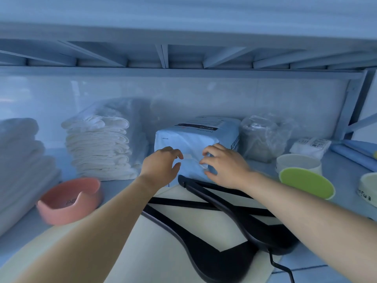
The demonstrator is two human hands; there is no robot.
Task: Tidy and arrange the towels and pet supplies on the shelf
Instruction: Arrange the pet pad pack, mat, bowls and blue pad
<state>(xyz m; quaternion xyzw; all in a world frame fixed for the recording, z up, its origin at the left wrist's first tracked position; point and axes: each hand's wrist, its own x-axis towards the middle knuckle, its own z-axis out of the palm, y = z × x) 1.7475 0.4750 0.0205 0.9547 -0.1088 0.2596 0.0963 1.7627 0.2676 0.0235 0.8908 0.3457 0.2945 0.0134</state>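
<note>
Package (195, 144): blue-white wrapped block at mid-shelf, standing on the shelf (342, 172) with its printed label on top.
Left hand (161, 166): at the package's front face, on its 9 o'clock side; fingers loosely curled and holding nothing.
Right hand (224, 166): at the front right corner; fingertips curled against the wrapping, but whether they pinch it I cannot tell.
Cloth stack (98, 148): folded white cloths at 9 o'clock of the package, just beside it.
Towels (22, 156): a taller folded pile farther out at 9 o'clock.
Pink bowl (69, 201): at 8 o'clock, near the shelf's front edge.
Hangers (224, 217): black, lying at 6 o'clock, their tips touching the package's base.
Plastic bag (263, 135): clear and crumpled, at 3 o'clock.
Green cup (306, 180): at 4 o'clock.
</note>
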